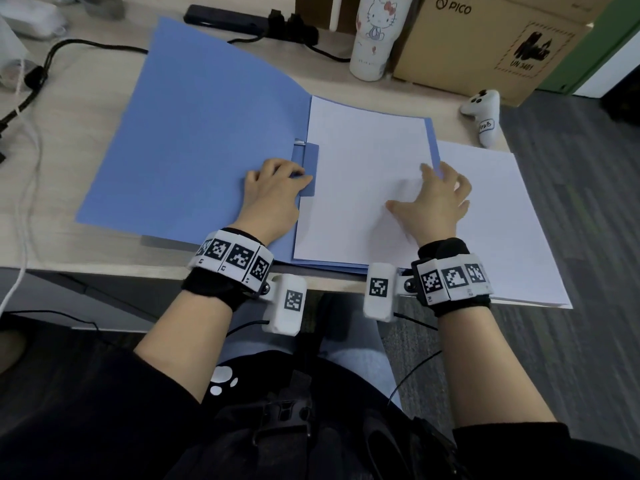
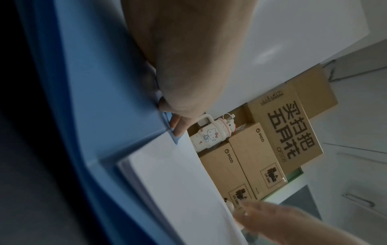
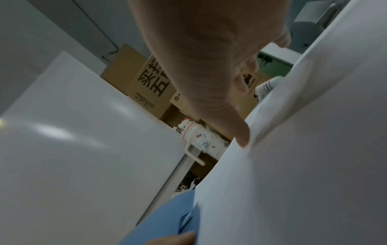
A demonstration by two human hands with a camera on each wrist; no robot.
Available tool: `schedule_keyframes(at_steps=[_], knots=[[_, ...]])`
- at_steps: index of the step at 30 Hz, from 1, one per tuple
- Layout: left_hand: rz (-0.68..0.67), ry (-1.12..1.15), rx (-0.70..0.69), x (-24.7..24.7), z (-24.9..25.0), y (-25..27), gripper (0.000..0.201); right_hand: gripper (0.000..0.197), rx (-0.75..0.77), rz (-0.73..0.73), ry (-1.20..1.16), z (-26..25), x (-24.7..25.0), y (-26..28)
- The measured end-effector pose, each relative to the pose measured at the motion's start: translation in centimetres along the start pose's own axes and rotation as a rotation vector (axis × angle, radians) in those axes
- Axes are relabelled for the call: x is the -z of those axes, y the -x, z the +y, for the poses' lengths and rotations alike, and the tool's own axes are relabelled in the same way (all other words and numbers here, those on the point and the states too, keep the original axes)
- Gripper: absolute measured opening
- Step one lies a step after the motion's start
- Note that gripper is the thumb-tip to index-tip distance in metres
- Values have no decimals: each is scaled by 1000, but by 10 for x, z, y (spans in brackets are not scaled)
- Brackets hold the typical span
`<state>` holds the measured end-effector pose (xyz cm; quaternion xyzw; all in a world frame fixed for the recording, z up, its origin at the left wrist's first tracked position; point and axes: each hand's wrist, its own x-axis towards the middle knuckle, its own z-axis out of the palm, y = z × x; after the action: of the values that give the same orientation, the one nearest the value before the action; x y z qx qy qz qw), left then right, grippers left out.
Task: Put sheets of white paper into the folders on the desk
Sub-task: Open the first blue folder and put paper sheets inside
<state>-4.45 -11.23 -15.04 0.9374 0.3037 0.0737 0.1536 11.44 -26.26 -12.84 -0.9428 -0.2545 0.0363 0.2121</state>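
A blue folder point(image 1: 207, 133) lies open on the desk, its left cover spread out flat. A white sheet point(image 1: 367, 161) fills its right half. My left hand point(image 1: 299, 176) sits at the spine, its curled fingers point(image 2: 178, 127) pinching the blue clip flap point(image 1: 310, 161) at the sheet's left edge. My right hand point(image 1: 436, 192) rests flat on the sheet near the folder's right edge with its fingers spread. Its thumb point(image 3: 240, 132) presses the paper, which bulges slightly. A stack of white paper point(image 1: 502, 220) lies just right of the folder.
At the back of the desk stand a Hello Kitty tumbler point(image 1: 372, 36), a cardboard box point(image 1: 485, 39) and a black power strip point(image 1: 242, 19). A white controller point(image 1: 485, 116) lies behind the paper stack. Cables point(image 1: 34, 81) run along the left. The paper stack overhangs the desk's front edge point(image 1: 138, 268).
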Motion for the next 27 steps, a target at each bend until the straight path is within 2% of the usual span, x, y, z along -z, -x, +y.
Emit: schedule_keyframes(at_steps=[3, 6, 9, 12, 14, 16, 19, 23, 25, 27], knots=[[-22, -29, -19, 2, 0, 1, 59, 45, 197, -82, -242, -20, -9, 8], [-51, -65, -52, 4, 0, 2, 58, 38, 305, -348, -520, -50, -18, 24], [-105, -73, -88, 10, 0, 2, 54, 44, 400, -492, -428, -71, -26, 33], [-152, 5, -99, 20, -4, 6, 45, 41, 427, -537, -300, -85, -33, 39], [-96, 109, -80, 28, -11, 12, 39, 35, 445, -561, -195, -94, -38, 44], [13, 133, -34, 35, -23, 19, 37, 42, 426, -576, -94, -100, -42, 46], [230, 43, 108, 52, -52, 32, 35, 55, 378, -576, -19, -107, -44, 47], [467, 5, 432, 79, -82, 60, 43, 57, 321, -569, -32, -114, -41, 50], [493, 15, 581, 86, -94, 72, 42, 59, 292, -556, -57, -117, -41, 53], [441, 62, 674, 86, -105, 79, 37, 60, 264, -536, -79, -122, -41, 57]])
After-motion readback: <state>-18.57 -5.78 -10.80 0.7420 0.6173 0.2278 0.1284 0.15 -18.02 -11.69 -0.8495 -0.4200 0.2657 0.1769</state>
